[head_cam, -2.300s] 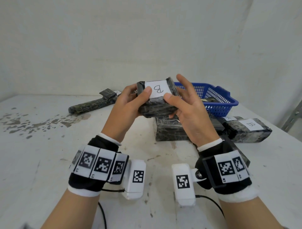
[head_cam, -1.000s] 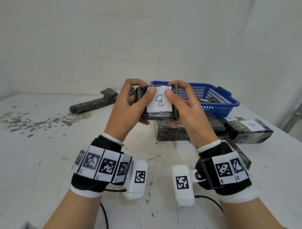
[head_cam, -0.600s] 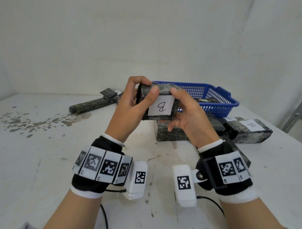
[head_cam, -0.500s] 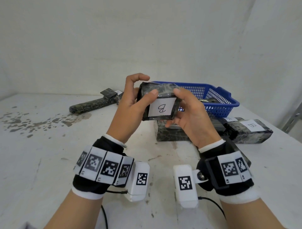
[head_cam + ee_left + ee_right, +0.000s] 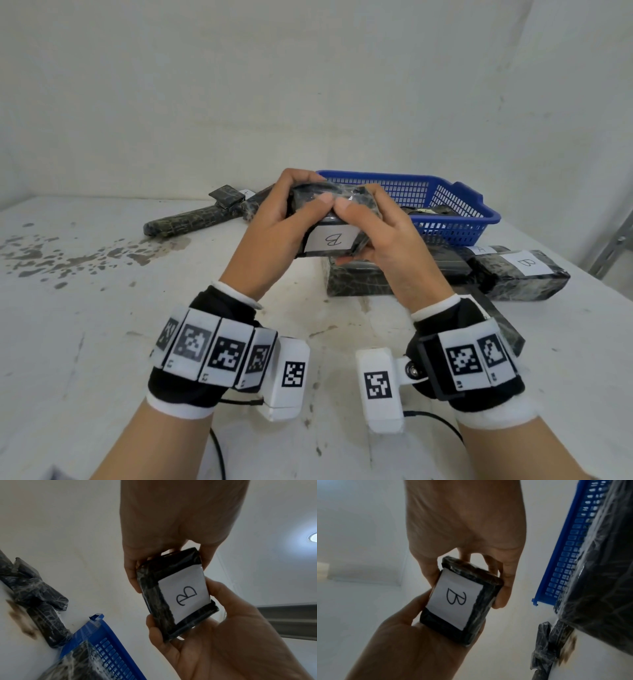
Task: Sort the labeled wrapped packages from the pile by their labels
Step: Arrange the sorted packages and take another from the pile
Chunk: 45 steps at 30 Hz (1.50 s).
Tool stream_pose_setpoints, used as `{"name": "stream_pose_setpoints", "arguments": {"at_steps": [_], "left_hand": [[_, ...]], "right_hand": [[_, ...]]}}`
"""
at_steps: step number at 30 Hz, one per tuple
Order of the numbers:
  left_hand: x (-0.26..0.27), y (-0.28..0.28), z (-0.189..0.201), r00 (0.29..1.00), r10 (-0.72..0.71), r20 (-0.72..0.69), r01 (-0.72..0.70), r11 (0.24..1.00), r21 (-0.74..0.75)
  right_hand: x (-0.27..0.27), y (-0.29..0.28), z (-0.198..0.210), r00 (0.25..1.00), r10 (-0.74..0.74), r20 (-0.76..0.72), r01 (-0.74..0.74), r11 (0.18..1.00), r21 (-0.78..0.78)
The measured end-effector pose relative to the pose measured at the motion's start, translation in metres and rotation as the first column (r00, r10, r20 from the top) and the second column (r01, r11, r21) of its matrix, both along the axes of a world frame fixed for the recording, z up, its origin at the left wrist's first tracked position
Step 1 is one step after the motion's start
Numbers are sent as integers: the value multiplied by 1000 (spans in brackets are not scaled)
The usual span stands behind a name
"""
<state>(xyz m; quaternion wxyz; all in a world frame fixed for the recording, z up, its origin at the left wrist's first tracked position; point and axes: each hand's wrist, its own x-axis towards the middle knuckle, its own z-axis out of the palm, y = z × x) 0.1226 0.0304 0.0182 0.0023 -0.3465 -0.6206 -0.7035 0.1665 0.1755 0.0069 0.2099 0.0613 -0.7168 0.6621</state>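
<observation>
Both hands hold a small dark wrapped package (image 5: 329,205) in the air above the table, in front of the blue basket. Its white label (image 5: 330,238), marked B, faces me on the lower front. My left hand (image 5: 291,212) grips its left end and my right hand (image 5: 371,222) its right end, with both thumbs meeting on top. The left wrist view shows the package (image 5: 175,596) between the two hands, label toward the camera. The right wrist view shows the same package (image 5: 462,601) held from both ends.
A blue basket (image 5: 455,205) with wrapped packages in it stands at the back right. A large package (image 5: 359,277) lies under my hands, a B-labeled one (image 5: 524,270) to its right, a flat one (image 5: 503,329) beneath my right wrist. A long wrapped package (image 5: 188,221) lies at the back left.
The package has been turned in both hands, so its B label moved from the top face down to the front. Both thumbs slid together onto the top.
</observation>
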Motion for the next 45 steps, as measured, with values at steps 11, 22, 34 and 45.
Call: {"name": "stream_pose_setpoints", "arguments": {"at_steps": [11, 22, 34, 45], "left_hand": [[-13, 0, -8, 994, 109, -17, -108, 993, 36], [-10, -7, -4, 1000, -4, -28, 4, 1000, 2], [-11, -5, -4, 987, 160, 25, -159, 986, -47], [-9, -7, 0, 986, 155, 55, -153, 988, -36]], "right_hand": [[-8, 3, 0, 993, -104, 62, 112, 984, -138], [-5, 7, 0, 996, -90, 12, 91, 991, -95], [-3, 4, 0, 999, -34, 8, 34, 995, -90], [-4, 5, 1, 1000, -6, -27, 3, 994, -109]]}}
